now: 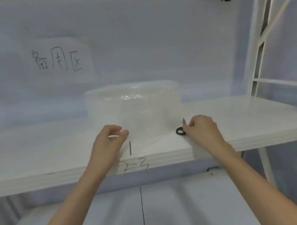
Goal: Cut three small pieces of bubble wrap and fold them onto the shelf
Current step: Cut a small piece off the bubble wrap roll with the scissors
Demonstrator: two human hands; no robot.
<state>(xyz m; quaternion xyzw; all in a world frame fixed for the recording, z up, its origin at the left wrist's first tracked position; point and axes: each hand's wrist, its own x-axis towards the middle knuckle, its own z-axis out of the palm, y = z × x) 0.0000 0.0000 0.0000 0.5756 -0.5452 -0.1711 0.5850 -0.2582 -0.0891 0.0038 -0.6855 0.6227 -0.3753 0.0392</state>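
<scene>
A roll of clear bubble wrap [134, 102] stands on the white shelf [41, 155], with a loose sheet trailing forward to the shelf's front edge. My left hand [109, 139] pinches the left edge of that sheet between thumb and fingers. My right hand [203, 127] is at the sheet's right side, closed on a pair of black-handled scissors [181, 129]; one finger loop and a blade tip show beside the hand.
Handwritten characters mark the back wall [58, 60]. The shelf front carries the marks "1" and "2-3" [135, 164]. A white metal frame upright [261, 51] stands at the right. A lower shelf [168, 207] with a black line lies below.
</scene>
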